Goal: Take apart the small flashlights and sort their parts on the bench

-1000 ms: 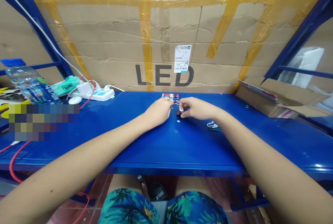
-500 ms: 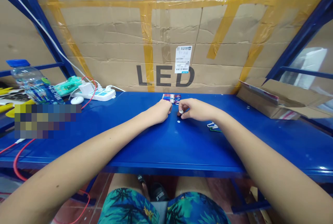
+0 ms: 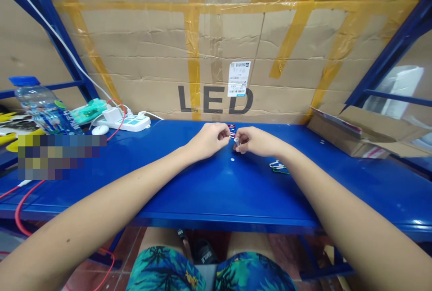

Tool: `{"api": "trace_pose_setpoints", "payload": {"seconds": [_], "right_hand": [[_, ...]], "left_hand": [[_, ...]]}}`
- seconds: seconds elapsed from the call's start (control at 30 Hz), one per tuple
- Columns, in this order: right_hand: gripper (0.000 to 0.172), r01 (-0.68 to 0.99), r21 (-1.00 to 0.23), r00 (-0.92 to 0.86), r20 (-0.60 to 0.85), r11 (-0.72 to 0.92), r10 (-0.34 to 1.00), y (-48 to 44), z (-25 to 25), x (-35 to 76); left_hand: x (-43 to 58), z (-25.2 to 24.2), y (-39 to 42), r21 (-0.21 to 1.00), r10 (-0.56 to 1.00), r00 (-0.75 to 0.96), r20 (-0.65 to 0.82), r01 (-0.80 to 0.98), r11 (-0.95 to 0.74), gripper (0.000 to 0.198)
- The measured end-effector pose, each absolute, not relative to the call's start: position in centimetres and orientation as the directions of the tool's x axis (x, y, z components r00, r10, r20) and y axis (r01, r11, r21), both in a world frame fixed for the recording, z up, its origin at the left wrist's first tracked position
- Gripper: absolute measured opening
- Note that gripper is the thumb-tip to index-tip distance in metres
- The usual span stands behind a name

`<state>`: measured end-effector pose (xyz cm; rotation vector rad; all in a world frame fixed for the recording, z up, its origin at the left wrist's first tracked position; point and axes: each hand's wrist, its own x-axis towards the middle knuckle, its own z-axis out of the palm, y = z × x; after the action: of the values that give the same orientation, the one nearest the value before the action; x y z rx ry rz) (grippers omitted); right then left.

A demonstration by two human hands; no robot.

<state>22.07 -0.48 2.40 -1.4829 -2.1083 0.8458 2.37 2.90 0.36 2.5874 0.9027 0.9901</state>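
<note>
My left hand (image 3: 214, 140) is closed in a pinch above the blue table (image 3: 209, 192); anything between its thumb and finger is too small to make out. Facing it, almost touching, my right hand (image 3: 256, 141) grips a small whitish cylinder (image 3: 236, 142) with a round end. Behind the two hands lie several slim red, blue and white pieces (image 3: 232, 128), partly covered by my left hand. By my right wrist rest white and green wire loops (image 3: 278, 167) that look like large paper clips.
A power strip (image 3: 135, 122) with plugs and a water bottle (image 3: 43, 108) stand at the left, with a red cable (image 3: 25, 210) over the table edge. An open cardboard box (image 3: 354, 135) sits at the right. A large taped carton (image 3: 151, 56) rises behind.
My left hand has turned and moved slightly right, its fingertips now close to my right hand. It now covers more of the slim pieces. My right hand has barely moved, still holding the cylinder.
</note>
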Motion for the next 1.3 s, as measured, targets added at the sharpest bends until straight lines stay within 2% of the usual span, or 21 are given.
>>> {"api": "trace_pose_setpoints", "payload": {"seconds": [0.1, 0.23, 0.37, 0.5, 0.77, 0.87, 0.93, 1.0, 1.07, 1.17, 1.23, 1.3], "right_hand": [[0.018, 0.632, -0.735, -0.364, 0.0, 0.246, 0.932, -0.6, 2.5, 21.9], [0.018, 0.563, -0.789, -0.404, -0.003, 0.246, 0.915, -0.7, 2.5, 21.8], [0.019, 0.5, -0.836, -0.416, -0.004, 0.225, 0.909, -0.6, 2.4, 21.8], [0.018, 0.532, -0.822, -0.38, -0.017, 0.204, 0.925, -0.6, 2.5, 21.9], [0.018, 0.556, -0.798, -0.383, 0.002, 0.233, 0.924, -0.9, 2.6, 21.7], [0.019, 0.532, -0.813, -0.383, 0.017, 0.236, 0.924, -0.8, 2.5, 21.6], [0.019, 0.488, -0.839, -0.386, 0.037, 0.239, 0.922, -0.8, 2.2, 21.4], [0.019, 0.433, -0.868, -0.392, 0.062, 0.244, 0.918, -0.9, 1.9, 20.9], [0.018, 0.395, -0.884, -0.402, 0.079, 0.25, 0.912, -0.9, 1.4, 20.4], [0.014, 0.439, -0.866, -0.361, 0.075, 0.241, 0.929, -0.8, 1.0, 19.8], [0.019, 0.561, -0.786, -0.196, 0.179, 0.26, 0.964, -1.3, 1.3, 19.4], [0.022, 0.669, -0.676, -0.036, 0.386, 0.309, 0.922, -2.9, 1.8, 18.4]], "left_hand": [[2.7, 0.5, 2.2, 0.331, 0.522, 0.587, 0.619, 0.408, -0.851, 0.007], [2.7, 0.5, 2.0, 0.219, 0.427, 0.634, 0.645, 0.382, -0.898, 0.011], [2.6, 0.3, 2.1, 0.232, 0.428, 0.607, 0.67, 0.376, -0.897, 0.005], [2.5, 0.3, 2.1, 0.273, 0.438, 0.566, 0.699, 0.355, -0.894, 0.004], [2.6, 0.6, 1.6, 0.169, 0.376, 0.681, 0.629, 0.352, -0.921, 0.007], [2.5, 0.5, 1.5, 0.242, 0.416, 0.655, 0.631, 0.343, -0.908, 0.006], [2.5, 0.5, 1.3, 0.358, 0.497, 0.608, 0.619, 0.344, -0.868, 0.005], [2.5, 0.4, 1.1, 0.469, 0.591, 0.559, 0.581, 0.363, -0.805, 0.013], [2.4, 0.4, 1.0, 0.534, 0.663, 0.524, 0.536, 0.398, -0.746, 0.014], [2.1, 0.5, 1.1, 0.61, 0.733, 0.469, 0.492, 0.416, -0.675, 0.006], [1.8, 0.8, 1.3, 0.655, 0.765, 0.416, 0.492, 0.402, -0.64, 0.007], [1.3, 1.0, 1.8, 0.676, 0.777, 0.361, 0.516, 0.385, -0.628, 0.008]]}}
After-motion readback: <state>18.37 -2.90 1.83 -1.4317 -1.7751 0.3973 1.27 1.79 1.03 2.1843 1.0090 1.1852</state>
